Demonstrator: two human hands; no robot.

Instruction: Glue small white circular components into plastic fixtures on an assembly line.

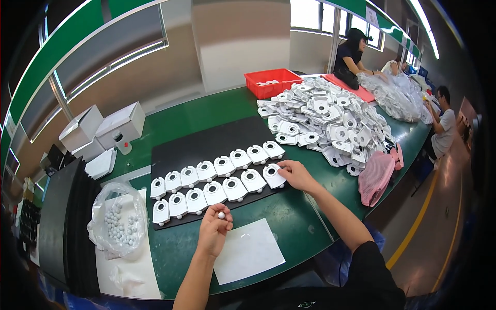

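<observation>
Two rows of white plastic housings (213, 192), each with a round dark hole, lie on a black mat (206, 142). Small white balls sit at the narrow near ends of many of them. My right hand (298, 175) grips the edge of the rightmost housing (272, 177) in the near row, thumb and fingers closed at its right side. In front of the near row, my left hand (212, 233) is raised with curled fingers. A small white ball (221, 215) shows between its fingertips.
A clear plastic bag (98, 219) of white balls lies at left, beside stacked black sheets (57, 222) and white boxes (121, 124). White paper (250, 250) lies nearest me. At right are piled housings (330, 116), a red bin (266, 91), a pink mesh bag (376, 178) and co-workers (351, 57).
</observation>
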